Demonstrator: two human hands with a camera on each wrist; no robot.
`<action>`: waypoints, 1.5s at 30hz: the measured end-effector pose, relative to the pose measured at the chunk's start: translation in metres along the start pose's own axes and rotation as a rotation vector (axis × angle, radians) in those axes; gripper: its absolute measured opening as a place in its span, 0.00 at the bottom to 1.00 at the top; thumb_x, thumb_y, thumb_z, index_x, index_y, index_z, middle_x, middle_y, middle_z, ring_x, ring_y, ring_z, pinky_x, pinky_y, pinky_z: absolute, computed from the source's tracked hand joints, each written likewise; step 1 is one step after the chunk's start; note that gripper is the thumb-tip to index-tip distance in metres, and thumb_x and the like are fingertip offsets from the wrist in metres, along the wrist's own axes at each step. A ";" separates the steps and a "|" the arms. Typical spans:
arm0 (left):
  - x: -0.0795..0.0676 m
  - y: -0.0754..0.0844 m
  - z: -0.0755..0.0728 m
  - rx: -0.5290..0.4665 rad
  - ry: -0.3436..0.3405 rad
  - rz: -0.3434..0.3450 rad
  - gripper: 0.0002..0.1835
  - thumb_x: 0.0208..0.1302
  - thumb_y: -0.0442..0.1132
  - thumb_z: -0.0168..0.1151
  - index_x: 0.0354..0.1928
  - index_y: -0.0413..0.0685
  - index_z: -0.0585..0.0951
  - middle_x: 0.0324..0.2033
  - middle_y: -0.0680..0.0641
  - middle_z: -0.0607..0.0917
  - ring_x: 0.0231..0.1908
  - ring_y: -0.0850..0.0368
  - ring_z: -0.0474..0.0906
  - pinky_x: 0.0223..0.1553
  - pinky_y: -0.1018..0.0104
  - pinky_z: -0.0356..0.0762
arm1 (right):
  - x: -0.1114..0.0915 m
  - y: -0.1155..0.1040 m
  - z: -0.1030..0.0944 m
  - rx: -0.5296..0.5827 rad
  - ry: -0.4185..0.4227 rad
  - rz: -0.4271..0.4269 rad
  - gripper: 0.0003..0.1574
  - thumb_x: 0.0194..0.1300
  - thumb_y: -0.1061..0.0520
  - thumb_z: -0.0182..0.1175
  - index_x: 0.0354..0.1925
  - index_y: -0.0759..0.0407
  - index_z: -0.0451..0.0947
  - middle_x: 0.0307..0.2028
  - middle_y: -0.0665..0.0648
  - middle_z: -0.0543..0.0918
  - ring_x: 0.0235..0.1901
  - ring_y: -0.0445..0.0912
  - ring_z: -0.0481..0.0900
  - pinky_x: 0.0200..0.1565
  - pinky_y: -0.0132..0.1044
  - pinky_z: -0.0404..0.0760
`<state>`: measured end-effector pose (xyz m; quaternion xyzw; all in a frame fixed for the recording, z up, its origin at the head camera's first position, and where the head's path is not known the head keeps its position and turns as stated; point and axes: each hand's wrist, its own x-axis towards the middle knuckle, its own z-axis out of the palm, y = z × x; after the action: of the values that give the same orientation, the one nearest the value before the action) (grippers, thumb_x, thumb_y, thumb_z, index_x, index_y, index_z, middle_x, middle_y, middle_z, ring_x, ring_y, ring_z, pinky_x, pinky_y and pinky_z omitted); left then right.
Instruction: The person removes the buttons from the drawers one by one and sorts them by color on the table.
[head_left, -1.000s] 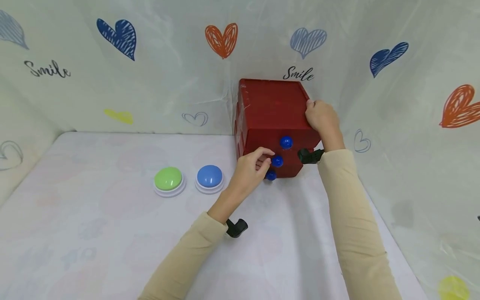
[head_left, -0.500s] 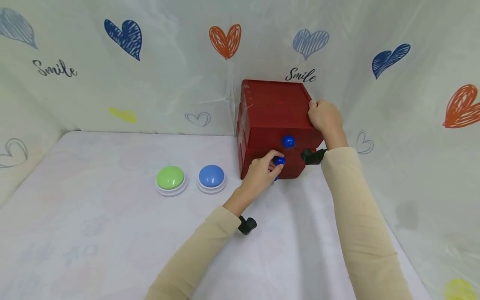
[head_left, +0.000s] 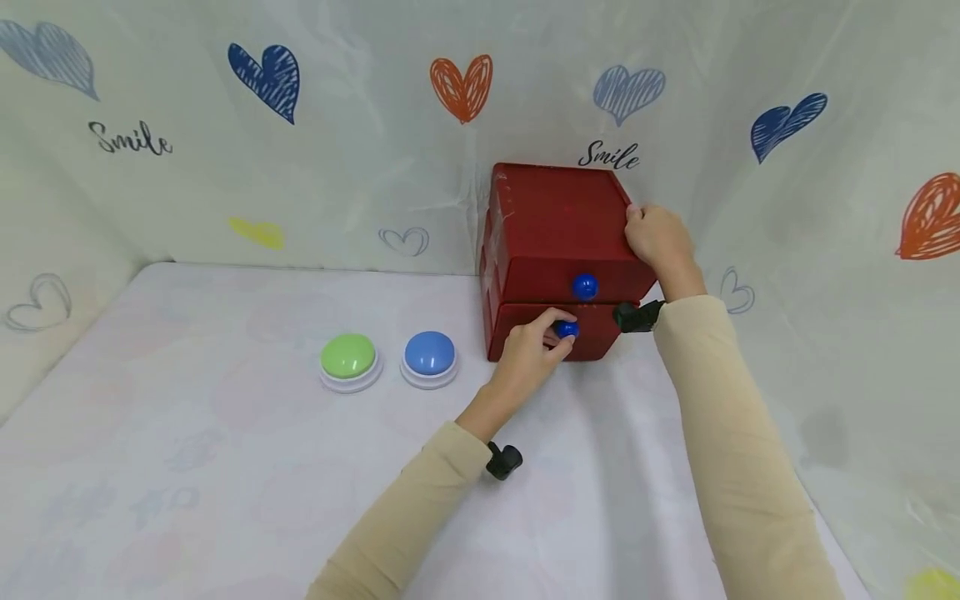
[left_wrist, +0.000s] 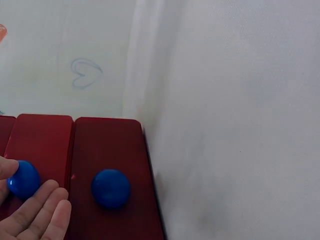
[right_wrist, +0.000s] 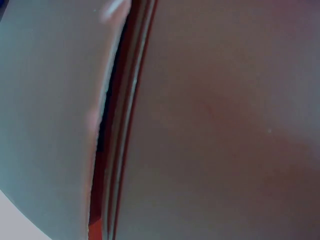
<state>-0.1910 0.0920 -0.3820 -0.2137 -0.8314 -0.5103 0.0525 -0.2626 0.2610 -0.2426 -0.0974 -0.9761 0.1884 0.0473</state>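
A red drawer box (head_left: 562, 212) with blue knobs stands against the back wall. My left hand (head_left: 528, 354) pinches the middle drawer knob (head_left: 567, 329) between thumb and fingers; the left wrist view shows this knob (left_wrist: 23, 180) beside another blue knob (left_wrist: 111, 188). The middle drawer front (head_left: 517, 325) seems to stand slightly forward of the front above it. Above is the top drawer knob (head_left: 585, 287), untouched; the bottom knob is hidden in the head view. My right hand (head_left: 660, 242) grips the box's upper right edge, its fingertips hidden. The right wrist view is close and blurred.
A green push button (head_left: 348, 357) and a blue push button (head_left: 430, 354), both on white bases, stand left of the box on the white tabletop (head_left: 247, 433). Pale sheeting (head_left: 337, 167) printed with hearts rises behind and at the sides.
My left hand has moved right from beside the middle knob and taken hold of it. That drawer seems to have come slightly forward. My right hand keeps its grip; the head view has shifted a little.
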 end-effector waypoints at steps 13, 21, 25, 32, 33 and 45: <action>-0.010 0.009 0.002 0.003 -0.025 0.011 0.16 0.63 0.41 0.60 0.53 0.55 0.76 0.41 0.49 0.84 0.39 0.59 0.81 0.40 0.76 0.78 | 0.005 0.002 -0.003 0.020 0.007 -0.016 0.33 0.73 0.44 0.29 0.47 0.67 0.71 0.38 0.66 0.75 0.38 0.57 0.73 0.34 0.43 0.71; -0.017 0.007 0.001 -0.003 -0.029 0.010 0.16 0.63 0.40 0.60 0.53 0.57 0.75 0.42 0.50 0.84 0.39 0.59 0.81 0.43 0.69 0.80 | 0.004 0.001 -0.001 0.048 -0.015 0.009 0.35 0.73 0.43 0.30 0.55 0.67 0.70 0.42 0.66 0.75 0.41 0.57 0.73 0.38 0.43 0.73; -0.020 0.006 0.001 -0.009 -0.024 0.039 0.16 0.63 0.40 0.60 0.52 0.55 0.76 0.41 0.49 0.85 0.38 0.59 0.81 0.43 0.66 0.81 | 0.003 0.001 0.000 0.057 -0.008 0.012 0.35 0.72 0.43 0.29 0.53 0.66 0.70 0.41 0.66 0.75 0.40 0.56 0.72 0.36 0.42 0.72; -0.029 0.008 0.002 0.000 -0.034 0.049 0.15 0.62 0.40 0.60 0.52 0.54 0.76 0.38 0.50 0.85 0.35 0.62 0.81 0.41 0.74 0.79 | 0.000 0.002 0.001 0.063 -0.009 0.018 0.35 0.72 0.43 0.30 0.52 0.67 0.71 0.40 0.66 0.75 0.38 0.55 0.73 0.35 0.41 0.73; -0.031 0.009 0.002 -0.008 -0.039 0.047 0.15 0.62 0.40 0.60 0.52 0.54 0.76 0.38 0.50 0.85 0.35 0.61 0.81 0.41 0.75 0.79 | 0.000 0.002 0.001 0.064 -0.011 0.020 0.35 0.72 0.42 0.30 0.53 0.67 0.71 0.40 0.66 0.75 0.38 0.55 0.73 0.35 0.41 0.73; -0.046 0.016 0.003 -0.034 -0.073 0.029 0.16 0.63 0.39 0.60 0.53 0.54 0.75 0.37 0.50 0.84 0.34 0.64 0.79 0.38 0.80 0.76 | -0.001 0.003 0.001 0.092 -0.014 0.037 0.37 0.72 0.41 0.31 0.57 0.68 0.69 0.42 0.67 0.75 0.38 0.55 0.74 0.34 0.40 0.76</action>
<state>-0.1422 0.0870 -0.3842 -0.2449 -0.8207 -0.5155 0.0260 -0.2607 0.2630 -0.2450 -0.1118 -0.9648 0.2344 0.0415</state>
